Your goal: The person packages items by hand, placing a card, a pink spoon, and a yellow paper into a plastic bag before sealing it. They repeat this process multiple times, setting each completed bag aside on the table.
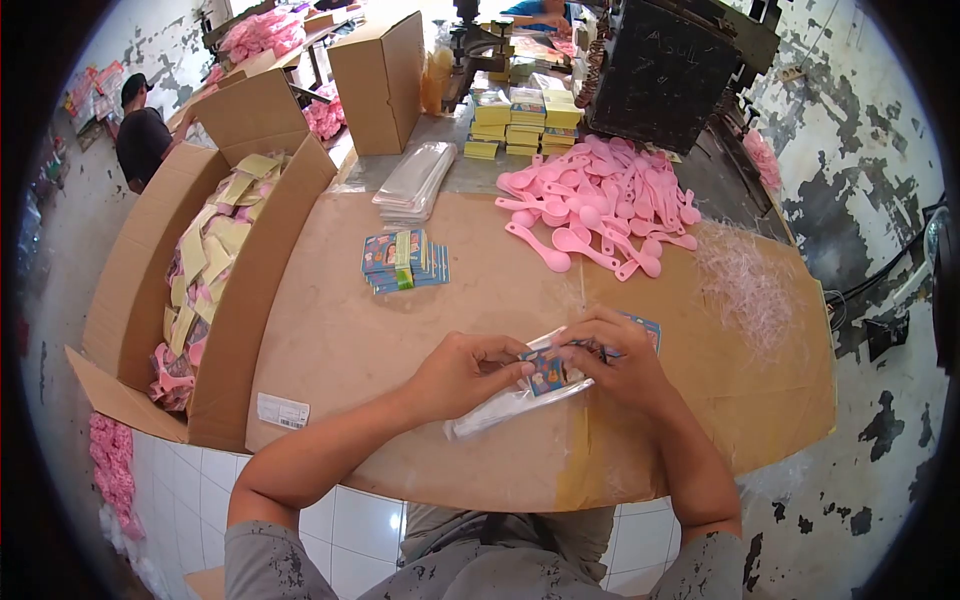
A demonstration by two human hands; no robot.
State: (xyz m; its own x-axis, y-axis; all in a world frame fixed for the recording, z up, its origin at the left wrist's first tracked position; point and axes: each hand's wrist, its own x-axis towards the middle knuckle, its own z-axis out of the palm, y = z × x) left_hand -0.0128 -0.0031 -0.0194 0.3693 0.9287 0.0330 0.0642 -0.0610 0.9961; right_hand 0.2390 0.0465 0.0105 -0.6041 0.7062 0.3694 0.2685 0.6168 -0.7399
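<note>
A small blue printed card (546, 374) is held between my two hands over the middle of the cardboard-covered table. My left hand (472, 372) pinches its left end between thumb and fingers. At the other end, my right hand (618, 358) has its fingers closed on the card, partly hiding it. Clear plastic bags (488, 412) lie under the card and both hands; whether the card is inside one I cannot tell. Another blue printed piece (650, 330) shows behind my right hand. Farther back sits a banded stack of blue cards (408, 264).
Pink plastic spoons (600, 205) form a heap at the back right, beside shredded clear plastic (748, 285). More clear bags (416, 180) are stacked at the back. An open carton (240, 290) of packed pieces stands left. Yellow card stacks (525, 115) are behind; a person (145, 140) is far left.
</note>
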